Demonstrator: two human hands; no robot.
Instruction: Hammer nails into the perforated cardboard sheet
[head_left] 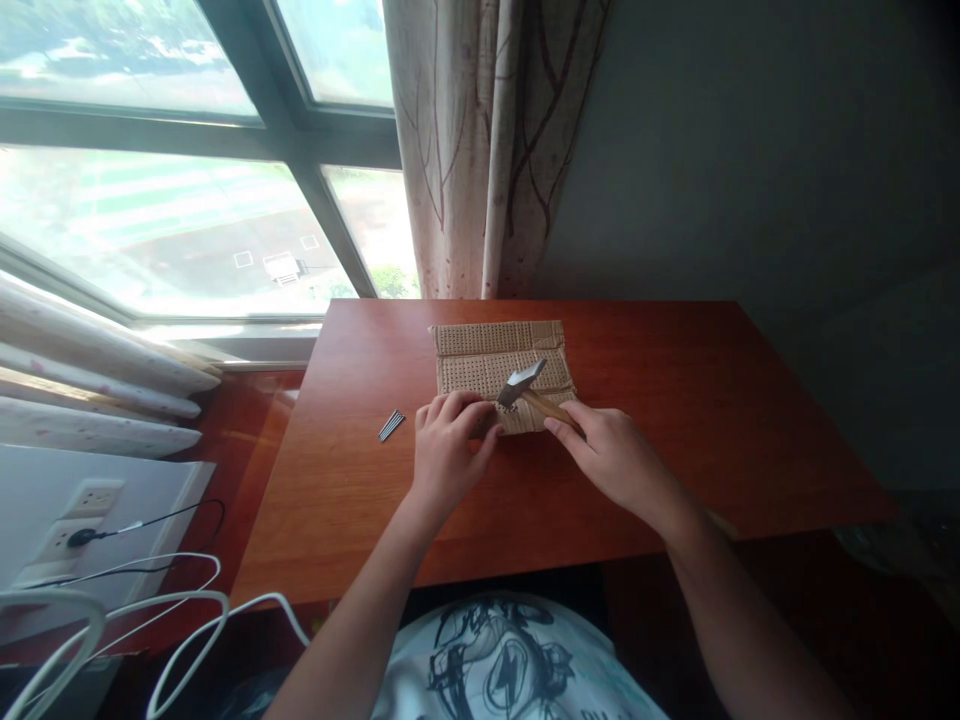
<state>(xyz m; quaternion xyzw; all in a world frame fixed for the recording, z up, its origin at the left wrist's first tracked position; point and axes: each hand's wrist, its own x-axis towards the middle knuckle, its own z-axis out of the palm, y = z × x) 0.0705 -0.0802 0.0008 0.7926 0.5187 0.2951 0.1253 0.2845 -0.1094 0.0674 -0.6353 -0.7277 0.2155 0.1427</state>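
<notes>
A hammer [523,383] with a metal head and a wooden handle is held by its handle in my right hand [611,450]. Its head is over a piece of brown cardboard [487,340] pitted with rows of small holes. My left hand [452,440] rests at the cardboard's near left edge, fingers bent and thumb drawn toward them, close to the hammer head. Whatever sits between those fingertips is hidden or too small to make out. Left of that hand, several thin grey metal nails [391,426] lie side by side.
The reddish-brown wooden table [675,400] ends at a dark wall on the right. Behind it hangs a patterned curtain [457,150] next to a window [150,220]. White cables [187,620] and a wall socket [94,497] are at the lower left.
</notes>
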